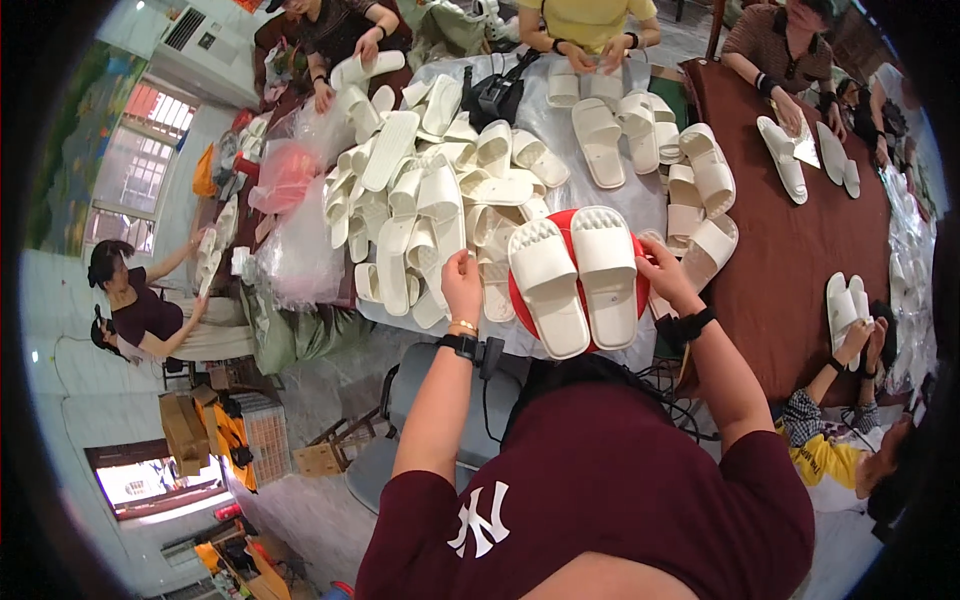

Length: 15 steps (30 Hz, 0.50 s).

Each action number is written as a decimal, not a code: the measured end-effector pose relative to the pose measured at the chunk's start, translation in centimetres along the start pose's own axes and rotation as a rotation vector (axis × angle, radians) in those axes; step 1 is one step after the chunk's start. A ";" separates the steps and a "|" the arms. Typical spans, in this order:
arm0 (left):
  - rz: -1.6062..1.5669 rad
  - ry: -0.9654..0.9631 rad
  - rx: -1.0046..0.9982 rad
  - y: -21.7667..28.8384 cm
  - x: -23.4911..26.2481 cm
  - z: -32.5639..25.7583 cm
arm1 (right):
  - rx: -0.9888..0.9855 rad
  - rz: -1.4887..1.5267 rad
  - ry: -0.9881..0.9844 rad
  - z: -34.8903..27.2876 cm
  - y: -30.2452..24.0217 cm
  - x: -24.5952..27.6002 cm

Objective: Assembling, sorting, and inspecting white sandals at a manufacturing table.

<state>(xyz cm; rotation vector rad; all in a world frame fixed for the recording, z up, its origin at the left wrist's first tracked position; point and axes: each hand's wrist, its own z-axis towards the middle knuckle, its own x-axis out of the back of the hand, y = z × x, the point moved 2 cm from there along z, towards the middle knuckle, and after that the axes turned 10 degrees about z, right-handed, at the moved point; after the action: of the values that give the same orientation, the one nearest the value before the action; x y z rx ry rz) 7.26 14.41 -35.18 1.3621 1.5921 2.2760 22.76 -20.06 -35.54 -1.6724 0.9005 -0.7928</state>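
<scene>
A pair of white slippers [566, 305] with quilted-looking straps lies side by side on a round red base [522, 310] in front of me, toes nearest me. My right hand [664, 274] is at the outer edge of the right slipper, fingers curled and bent; whether they pinch the slipper or the red rim cannot be made out. To the left of the pair, my left hand [462, 292] has its fingers drawn together beside the heaped white slippers [395, 150]. What those fingers hold, if anything, is hidden.
More white slippers [710, 170] stand along the table's right side. Clear plastic bags [300, 265] lie left of the heap. A grey chair [410, 400] is by my left side. Several people work around the tables; one handles slippers on the brown-covered table [740, 290].
</scene>
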 end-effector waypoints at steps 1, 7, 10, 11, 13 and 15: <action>0.067 0.004 0.037 -2.3 -0.2 0.4 | 0.022 0.026 -0.024 0.4 0.5 0.0; 0.355 -0.285 0.258 -11.6 -3.2 -0.8 | -0.051 0.065 -0.046 1.2 1.6 0.0; 0.441 -0.427 0.184 -12.8 -5.5 -2.3 | -0.060 0.089 -0.052 1.1 1.7 0.3; 0.443 -0.458 0.181 -13.1 -6.3 -2.9 | -0.075 0.104 -0.043 0.9 1.5 0.1; 0.426 -0.568 0.179 -12.7 -7.8 -3.2 | -0.038 0.047 -0.021 0.8 2.2 1.1; 0.446 -0.653 0.169 -11.4 -8.9 -3.5 | -0.073 -0.036 -0.006 0.6 3.5 2.0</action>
<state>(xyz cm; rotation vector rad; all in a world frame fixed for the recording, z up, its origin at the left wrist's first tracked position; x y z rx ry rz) 5.61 12.79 -49.89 2.3772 1.3617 1.5792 23.63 -22.14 -38.93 -1.7579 0.9066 -0.7870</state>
